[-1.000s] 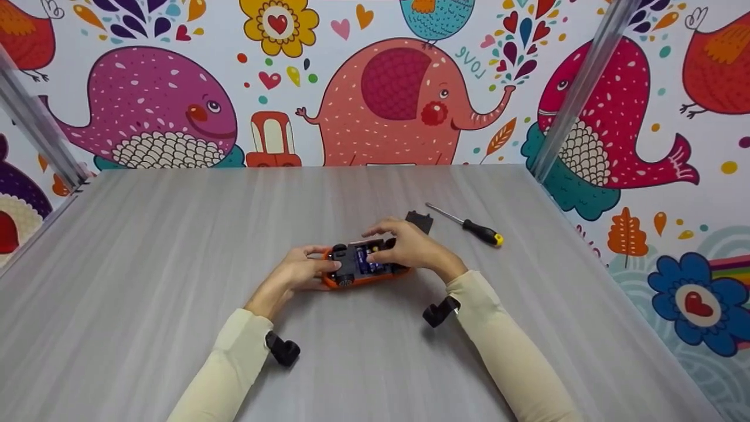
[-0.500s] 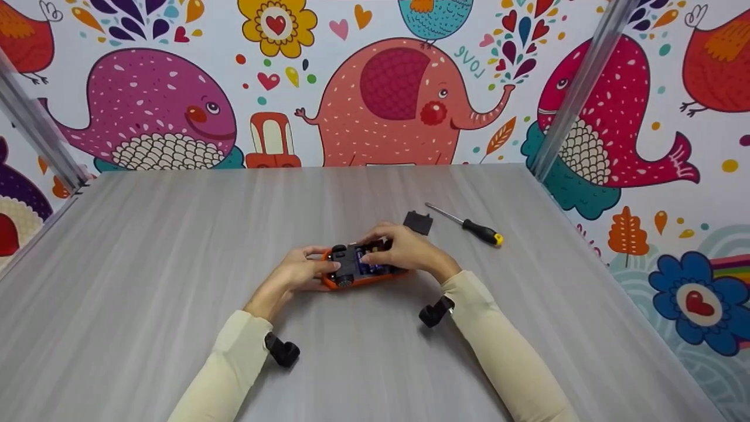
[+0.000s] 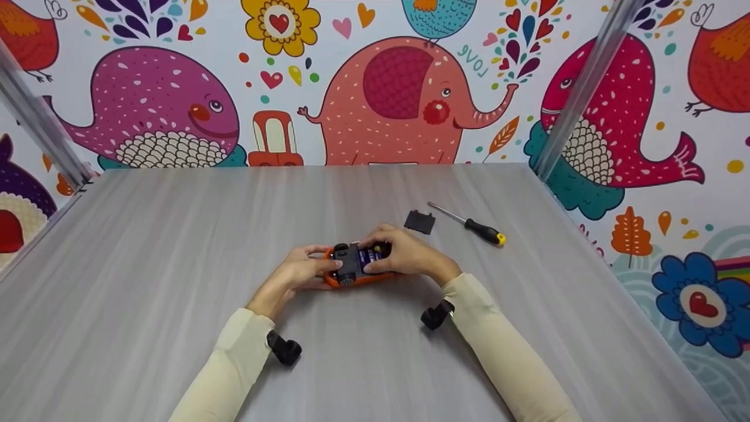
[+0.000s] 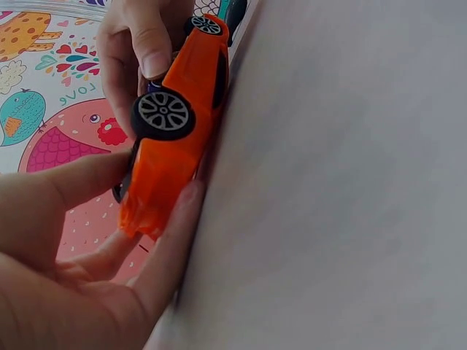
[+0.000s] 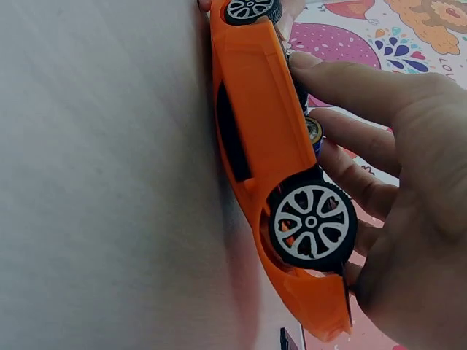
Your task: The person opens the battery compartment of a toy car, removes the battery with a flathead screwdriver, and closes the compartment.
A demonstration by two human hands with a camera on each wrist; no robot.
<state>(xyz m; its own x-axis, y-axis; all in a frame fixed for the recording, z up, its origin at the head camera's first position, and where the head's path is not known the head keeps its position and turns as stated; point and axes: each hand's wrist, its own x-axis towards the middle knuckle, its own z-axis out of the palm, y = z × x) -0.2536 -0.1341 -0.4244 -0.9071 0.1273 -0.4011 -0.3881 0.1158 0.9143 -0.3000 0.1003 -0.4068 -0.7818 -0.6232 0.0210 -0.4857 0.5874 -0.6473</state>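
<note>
your orange toy car (image 3: 348,261), belly-up at frame centre, could skid or tip its batteries (image 3: 368,256) loose if your left hand (image 3: 297,271), thumb and fingers pinching its left end, slackens under a push from your right hand (image 3: 410,252), thumb and fingers spread apart over them, can't tell if gripping one.

The word "LOVE" (image 3: 472,61) reads backwards on the patterned wall (image 3: 218,32).

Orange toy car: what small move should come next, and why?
Probably press the protruding battery down with the right hand: it shows above the edge of the car, which the left hand holds, and the black cover lies apart.
</note>
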